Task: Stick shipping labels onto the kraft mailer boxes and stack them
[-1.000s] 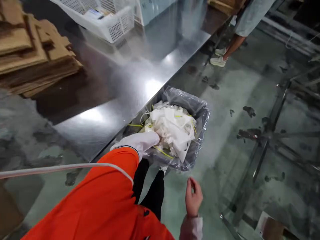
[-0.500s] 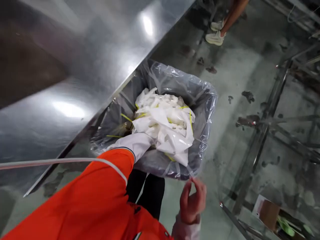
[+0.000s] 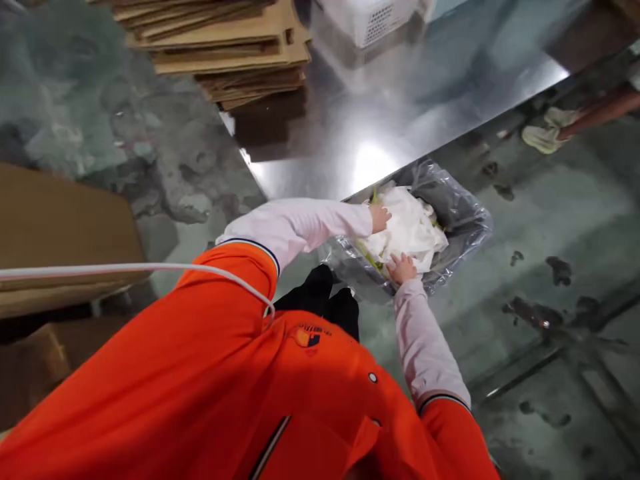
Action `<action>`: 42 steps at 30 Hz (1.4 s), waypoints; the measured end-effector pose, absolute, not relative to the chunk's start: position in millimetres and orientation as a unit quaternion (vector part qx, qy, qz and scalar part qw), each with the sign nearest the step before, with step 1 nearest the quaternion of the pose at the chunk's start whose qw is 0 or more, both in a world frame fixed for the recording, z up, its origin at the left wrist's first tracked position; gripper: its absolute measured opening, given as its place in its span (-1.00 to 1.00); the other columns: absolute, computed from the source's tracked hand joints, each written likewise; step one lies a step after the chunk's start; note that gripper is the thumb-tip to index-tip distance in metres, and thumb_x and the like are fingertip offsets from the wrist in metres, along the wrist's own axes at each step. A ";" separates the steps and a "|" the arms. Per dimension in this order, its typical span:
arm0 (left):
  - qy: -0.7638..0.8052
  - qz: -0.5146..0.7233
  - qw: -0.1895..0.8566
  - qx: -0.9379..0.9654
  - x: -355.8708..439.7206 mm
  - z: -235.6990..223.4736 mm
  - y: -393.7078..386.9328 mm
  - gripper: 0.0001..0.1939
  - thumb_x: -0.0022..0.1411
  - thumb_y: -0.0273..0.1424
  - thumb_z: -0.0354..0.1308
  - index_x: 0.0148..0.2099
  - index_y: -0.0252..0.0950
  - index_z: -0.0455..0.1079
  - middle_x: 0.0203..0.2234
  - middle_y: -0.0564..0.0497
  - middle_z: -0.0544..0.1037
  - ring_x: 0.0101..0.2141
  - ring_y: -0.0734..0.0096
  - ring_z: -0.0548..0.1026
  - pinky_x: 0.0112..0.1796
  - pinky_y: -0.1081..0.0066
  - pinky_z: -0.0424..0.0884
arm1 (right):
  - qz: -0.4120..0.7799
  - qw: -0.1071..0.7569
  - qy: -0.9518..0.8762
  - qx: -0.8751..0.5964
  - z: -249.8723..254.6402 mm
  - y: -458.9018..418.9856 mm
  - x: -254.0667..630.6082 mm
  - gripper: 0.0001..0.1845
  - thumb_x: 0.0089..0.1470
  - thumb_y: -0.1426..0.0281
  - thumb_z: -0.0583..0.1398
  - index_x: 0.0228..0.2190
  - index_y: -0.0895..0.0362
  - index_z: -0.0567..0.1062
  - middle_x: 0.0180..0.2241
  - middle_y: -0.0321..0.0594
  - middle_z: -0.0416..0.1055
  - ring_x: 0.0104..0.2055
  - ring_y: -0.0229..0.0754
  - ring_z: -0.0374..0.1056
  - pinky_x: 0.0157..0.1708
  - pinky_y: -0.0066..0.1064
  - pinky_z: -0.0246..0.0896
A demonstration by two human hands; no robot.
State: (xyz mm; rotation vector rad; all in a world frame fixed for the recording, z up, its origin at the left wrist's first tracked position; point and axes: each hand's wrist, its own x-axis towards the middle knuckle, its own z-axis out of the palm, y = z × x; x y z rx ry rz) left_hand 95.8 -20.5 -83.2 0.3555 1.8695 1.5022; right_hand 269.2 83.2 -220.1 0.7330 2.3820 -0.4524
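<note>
A bin lined with a clear plastic bag (image 3: 465, 233) stands beside the metal table. Crumpled white plastic (image 3: 407, 223) fills it, with thin yellow-green strips showing around the edges. On the left part of the white plastic lies my left hand (image 3: 380, 218), fingers reaching forward over it. My right hand (image 3: 401, 268) presses on the near side of the same heap, its fingers spread. Both palms face down and are hidden. Neither hand visibly grips anything.
The metal table (image 3: 335, 160) borders the bin's far side. Stacked flat cardboard (image 3: 225, 40) and a white plastic basket (image 3: 375, 20) sit on it. A large cardboard box (image 3: 65, 227) stands at left. Another person's shoes (image 3: 547, 130) show at far right. A metal frame (image 3: 555, 340) stands at lower right.
My left hand, hidden in the bin under the white plastic before, now lies on top. My right hand has left the liner's rim and rests on the heap. The view has swung left.
</note>
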 end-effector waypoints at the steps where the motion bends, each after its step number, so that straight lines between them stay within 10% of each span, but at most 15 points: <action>1: 0.727 0.574 0.350 0.141 88.0 -71.2 -32.2 -0.69 0.06 -0.81 0.15 -0.56 -0.36 0.32 -0.36 -0.09 0.50 0.04 0.22 0.43 0.25 0.18 0.16 | -0.150 0.284 0.905 0.278 -212.3 84.7 273.9 -0.38 0.29 0.22 0.10 0.34 0.03 0.26 0.37 0.14 0.06 0.38 0.17 0.04 0.25 0.14 0.06; 4: 0.769 0.493 0.341 0.221 58.5 -34.8 -90.8 -0.67 -0.02 -0.87 0.13 -0.55 -0.35 0.37 -0.21 -0.13 0.53 0.18 0.18 0.30 0.34 0.25 -0.11 | -0.116 0.183 0.937 0.275 -193.1 95.2 295.1 -0.23 0.23 0.17 0.13 0.37 0.21 0.18 0.32 0.29 0.11 0.34 0.25 0.11 0.28 0.10 0.04; 7: 0.833 0.359 0.286 0.308 31.8 -2.8 -189.6 -0.50 -0.03 -0.88 0.20 -0.06 -0.40 0.57 0.01 -0.02 0.47 0.16 0.29 0.25 0.35 0.31 -0.17 | -0.149 0.080 0.956 0.240 -180.2 105.9 328.1 -0.17 0.14 0.16 0.13 0.30 0.41 0.23 0.22 0.34 0.26 0.29 0.25 0.19 0.29 0.08 0.07; 10: 0.896 0.294 0.275 0.187 27.0 16.9 -305.2 -0.44 0.04 -0.84 0.26 0.10 -0.46 0.50 -0.17 0.10 0.44 0.01 0.45 0.28 0.33 0.41 -0.15 | -0.215 0.085 0.945 0.233 -171.5 105.6 365.4 -0.16 0.09 0.02 0.08 0.18 0.42 0.37 0.09 0.33 0.41 0.18 0.26 0.33 0.19 0.09 0.23; 17: 0.878 0.312 0.344 -0.111 78.9 -19.9 -470.4 -0.70 0.23 -0.69 0.26 0.03 -0.52 0.48 -0.51 0.25 0.40 -0.34 0.64 0.27 0.26 0.42 0.08 | -0.333 0.226 0.882 0.245 -169.8 52.4 367.6 0.00 -0.08 -0.24 0.14 0.12 0.30 0.44 -0.01 0.25 0.51 -0.01 0.21 0.51 -0.04 0.01 0.46; 21: 0.777 0.311 0.488 -0.247 116.1 -65.6 -515.5 -0.76 0.19 -0.41 0.38 -0.32 -0.53 0.46 -0.64 0.03 0.42 -0.33 0.29 0.51 0.04 0.15 0.42 | -0.360 0.243 0.879 0.195 -171.3 -4.9 289.1 0.01 -0.18 -0.28 0.17 0.07 0.24 0.47 0.02 0.24 0.51 0.01 0.23 0.51 -0.01 0.06 0.45; 28: 0.532 0.614 0.451 -0.370 141.9 -113.7 -642.9 -0.60 0.03 -0.05 0.23 -0.27 -0.26 0.29 -0.31 -0.17 0.59 -0.06 -0.09 0.58 -0.07 0.00 0.53 | -0.405 0.212 0.889 0.026 -158.6 -169.8 109.2 -0.08 -0.06 -0.31 0.13 -0.04 0.22 0.53 -0.05 0.17 0.55 -0.05 0.14 0.52 0.04 0.07 0.43; 34: 0.262 0.820 0.264 -0.435 142.0 -136.8 -678.8 -0.61 0.03 -0.27 0.17 -0.08 -0.31 0.34 -0.23 -0.18 0.59 -0.15 0.02 0.60 0.05 -0.07 0.44 | -0.401 0.302 0.858 -0.108 -137.5 -272.5 23.2 -0.15 0.01 -0.25 0.15 0.00 0.20 0.53 -0.04 0.12 0.56 -0.06 0.08 0.52 0.08 0.04 0.41; 42: 0.304 0.822 0.257 -0.408 136.6 -137.0 -694.0 -0.68 0.06 -0.51 0.30 -0.12 -0.28 0.35 -0.45 0.04 0.50 -0.35 0.27 0.55 -0.07 0.06 0.47 | -0.358 0.508 0.718 -0.314 -98.2 -404.9 -34.3 -0.45 0.26 0.01 0.11 0.09 0.07 0.53 0.11 -0.05 0.48 0.13 -0.06 0.43 0.21 -0.17 0.29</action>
